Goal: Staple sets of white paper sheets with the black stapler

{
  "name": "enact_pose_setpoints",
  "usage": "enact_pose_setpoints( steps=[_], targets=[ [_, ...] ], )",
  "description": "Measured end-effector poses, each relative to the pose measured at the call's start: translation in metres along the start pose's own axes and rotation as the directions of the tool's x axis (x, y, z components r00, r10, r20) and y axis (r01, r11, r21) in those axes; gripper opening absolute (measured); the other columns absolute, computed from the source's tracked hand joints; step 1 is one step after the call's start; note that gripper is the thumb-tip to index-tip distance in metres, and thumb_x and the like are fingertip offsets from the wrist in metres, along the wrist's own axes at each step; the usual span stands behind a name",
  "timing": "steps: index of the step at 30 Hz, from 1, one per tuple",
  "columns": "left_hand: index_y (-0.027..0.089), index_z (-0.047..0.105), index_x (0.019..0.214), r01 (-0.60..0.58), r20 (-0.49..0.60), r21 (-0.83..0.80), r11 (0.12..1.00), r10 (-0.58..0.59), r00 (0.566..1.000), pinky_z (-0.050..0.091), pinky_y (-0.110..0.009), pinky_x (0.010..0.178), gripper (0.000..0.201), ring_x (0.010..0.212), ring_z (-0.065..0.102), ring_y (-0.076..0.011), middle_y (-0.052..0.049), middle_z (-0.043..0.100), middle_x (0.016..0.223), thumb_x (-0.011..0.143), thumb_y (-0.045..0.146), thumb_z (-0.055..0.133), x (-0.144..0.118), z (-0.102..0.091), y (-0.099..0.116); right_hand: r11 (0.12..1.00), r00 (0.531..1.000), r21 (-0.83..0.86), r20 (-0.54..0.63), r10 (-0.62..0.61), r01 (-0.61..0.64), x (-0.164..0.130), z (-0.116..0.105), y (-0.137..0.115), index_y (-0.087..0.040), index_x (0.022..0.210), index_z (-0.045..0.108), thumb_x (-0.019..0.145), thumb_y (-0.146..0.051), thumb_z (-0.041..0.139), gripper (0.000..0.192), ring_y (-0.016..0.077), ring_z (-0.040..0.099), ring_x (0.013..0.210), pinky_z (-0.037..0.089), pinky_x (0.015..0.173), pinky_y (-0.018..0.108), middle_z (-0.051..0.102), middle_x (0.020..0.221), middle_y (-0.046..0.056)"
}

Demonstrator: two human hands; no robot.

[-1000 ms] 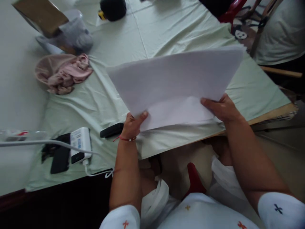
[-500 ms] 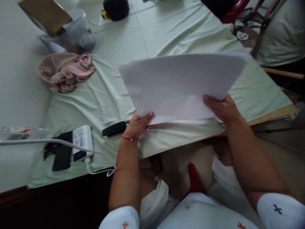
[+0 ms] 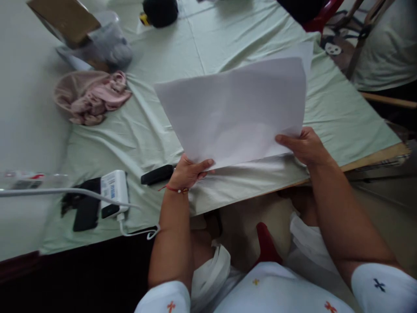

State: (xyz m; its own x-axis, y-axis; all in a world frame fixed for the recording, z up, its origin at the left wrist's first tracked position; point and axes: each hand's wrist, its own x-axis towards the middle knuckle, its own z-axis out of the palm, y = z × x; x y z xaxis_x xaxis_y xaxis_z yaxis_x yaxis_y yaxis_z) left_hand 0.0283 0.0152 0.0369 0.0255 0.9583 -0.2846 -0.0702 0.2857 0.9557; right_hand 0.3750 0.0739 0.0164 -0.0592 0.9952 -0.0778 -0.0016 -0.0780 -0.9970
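White sheets of paper [image 3: 237,113] are held up over the table's front part, tilted, at least two lying together with a rear one showing at the upper right. My left hand [image 3: 192,171] is closed on their lower left corner, thumb on top. At the lower right edge, my right hand [image 3: 304,145] grips the sheets, its thumb also on top. The fingers beneath the paper are mostly hidden. Just left of my left hand lies a black elongated object [image 3: 157,174], whose kind I cannot tell.
On the green tablecloth [image 3: 150,130] a white power strip [image 3: 114,193] with a cable and a black phone [image 3: 86,214] lie at left. Further back are pink cloth [image 3: 97,95], a plastic tub [image 3: 112,43] and a black-and-yellow object [image 3: 159,12]. A person's clothing [image 3: 387,48] shows at right.
The sheets' right side has swung up and to the left, and the rear sheet now sticks up at the upper right. Both hands keep nearly the same place.
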Motion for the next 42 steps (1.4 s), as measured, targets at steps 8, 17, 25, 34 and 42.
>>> enact_pose_setpoints(
  steps=[8,17,25,34,42],
  targets=[
    [0.018,0.065,0.081,-0.012,-0.033,-0.006,1.000,0.012,0.999,0.036,-0.016,0.031,0.045,0.040,0.054,-0.0071,0.004,0.062,0.063,0.056,0.032,0.100,-0.002,-0.001,0.000,0.995,0.997,0.082,0.054,0.049,-0.053,-0.006,0.005,-0.011,-0.029,0.083,0.084,0.059,-0.046,0.104,0.035,0.0245,0.078,0.089,0.065,0.081,0.037,0.083,0.097,0.003],
    [0.016,0.067,0.083,0.011,-0.076,0.014,1.000,-0.010,0.997,0.040,-0.015,0.035,0.043,0.048,0.060,-0.0088,0.002,0.063,0.068,0.061,0.036,0.097,-0.003,-0.002,-0.003,0.982,0.982,0.082,0.098,0.161,-0.169,-0.008,0.007,-0.007,-0.026,0.078,0.082,0.063,-0.043,0.103,0.031,0.0197,0.070,0.072,0.066,0.061,0.034,0.077,0.086,0.004],
    [0.019,0.064,0.090,-0.025,-0.076,-0.024,0.999,0.023,0.997,0.034,-0.017,0.030,0.047,0.046,0.063,-0.0142,0.001,0.062,0.063,0.071,0.053,0.091,-0.004,0.003,0.000,0.992,0.995,0.088,0.044,0.084,-0.088,-0.007,0.012,-0.001,-0.026,0.076,0.080,0.066,-0.043,0.101,0.028,0.0172,0.066,0.069,0.066,0.053,0.031,0.073,0.082,0.002],
    [0.017,0.063,0.079,0.074,0.007,0.030,0.997,-0.074,0.997,0.038,-0.016,0.037,0.043,0.042,0.051,-0.0056,0.004,0.061,0.060,0.064,0.036,0.099,-0.009,-0.006,-0.005,0.981,0.992,0.152,0.064,0.112,-0.120,-0.006,0.012,-0.009,-0.025,0.064,0.074,0.059,-0.045,0.102,0.035,0.0134,0.059,0.054,0.058,0.043,0.027,0.066,0.066,0.001],
    [0.018,0.063,0.072,0.023,0.046,0.063,0.998,-0.026,0.999,0.036,-0.016,0.036,0.041,0.041,0.049,-0.0052,0.003,0.059,0.058,0.069,0.039,0.097,-0.012,-0.016,-0.012,0.924,0.936,0.155,0.104,0.336,-0.349,-0.010,0.008,-0.015,-0.025,0.075,0.077,0.048,-0.037,0.107,0.042,0.0164,0.066,0.066,0.061,0.050,0.028,0.077,0.082,0.002]
  ],
)
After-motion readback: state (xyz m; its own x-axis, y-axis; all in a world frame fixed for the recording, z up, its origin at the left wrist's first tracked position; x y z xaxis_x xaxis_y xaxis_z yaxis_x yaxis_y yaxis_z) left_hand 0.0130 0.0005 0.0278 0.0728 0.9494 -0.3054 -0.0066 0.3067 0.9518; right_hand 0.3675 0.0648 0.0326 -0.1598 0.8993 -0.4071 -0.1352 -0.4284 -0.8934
